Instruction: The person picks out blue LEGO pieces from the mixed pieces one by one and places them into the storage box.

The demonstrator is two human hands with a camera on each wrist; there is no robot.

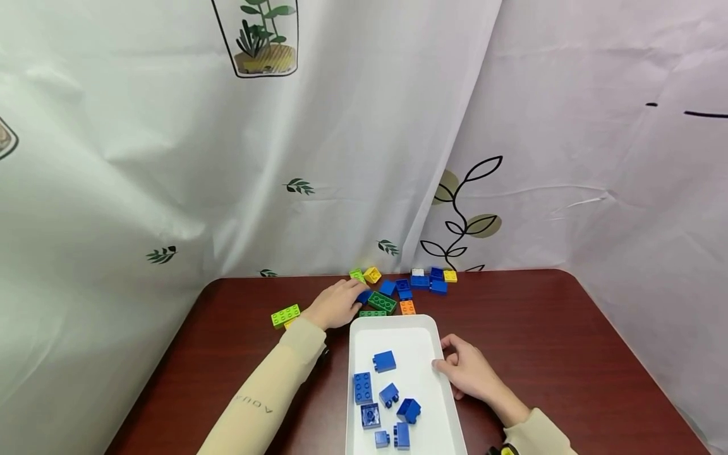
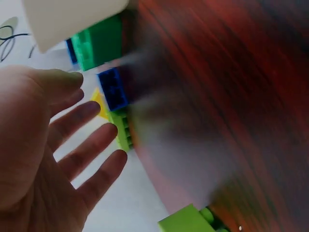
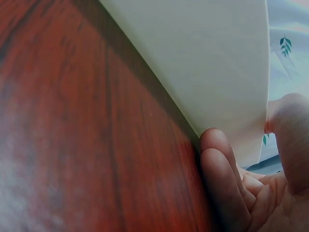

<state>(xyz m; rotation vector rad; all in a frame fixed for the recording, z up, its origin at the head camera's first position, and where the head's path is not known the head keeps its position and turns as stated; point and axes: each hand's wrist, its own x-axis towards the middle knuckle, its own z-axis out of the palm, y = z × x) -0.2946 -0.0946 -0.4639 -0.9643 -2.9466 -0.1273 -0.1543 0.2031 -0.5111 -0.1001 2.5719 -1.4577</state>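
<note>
My left hand (image 1: 335,304) reaches over the far part of the table with its fingers extended and apart. In the left wrist view a blue brick (image 2: 113,89) lies just beyond the fingertips, with a gap between them. A lime green brick (image 2: 120,129) and a yellow brick (image 1: 372,274) sit behind it. Beside them is a dark green brick (image 1: 382,303). My right hand (image 1: 473,373) grips the right rim of a white tray (image 1: 423,335), thumb on the rim and fingers at the outer wall. Several blue bricks (image 1: 363,388) lie scattered inside the tray.
Along the table's back edge stand more blue bricks (image 1: 419,282), a white brick (image 1: 418,272) and another yellow brick (image 1: 450,276). An orange brick (image 1: 407,308) lies just behind the tray. A lime brick (image 1: 285,315) is left of my left wrist. A white curtain (image 1: 341,158) hangs behind the table.
</note>
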